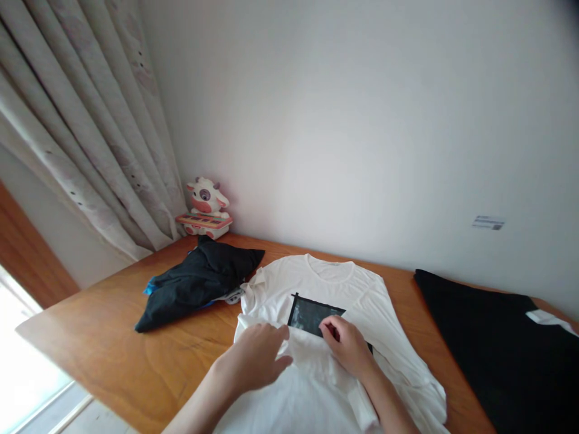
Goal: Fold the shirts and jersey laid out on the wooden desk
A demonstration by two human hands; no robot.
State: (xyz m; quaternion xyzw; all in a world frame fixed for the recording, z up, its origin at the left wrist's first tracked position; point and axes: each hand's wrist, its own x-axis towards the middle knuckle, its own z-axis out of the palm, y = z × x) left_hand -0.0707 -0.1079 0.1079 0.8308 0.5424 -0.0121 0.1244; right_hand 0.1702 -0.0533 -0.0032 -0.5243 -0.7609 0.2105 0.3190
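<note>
A white long-sleeved shirt (325, 268) lies spread on the wooden table, its neckline toward the wall. A dark rectangular print (307, 316) shows on its front, partly covered by folded white cloth. My left hand (260, 355) is over the shirt's left side, thumb apart from the fingers, with nothing visible between them. My right hand (346, 345) is at the print and the folded cloth's edge. Its fingers are curled toward the thumb; whether cloth is pinched between them is hidden.
A dark folded garment (199, 280) lies on the table (108, 337) at left. Behind it a cow-shaped toy keyboard (205, 211) stands by the curtain (90, 120). A black garment (493, 337) with a white tag (549, 319) lies at right. The wall (344, 120) borders the table's back.
</note>
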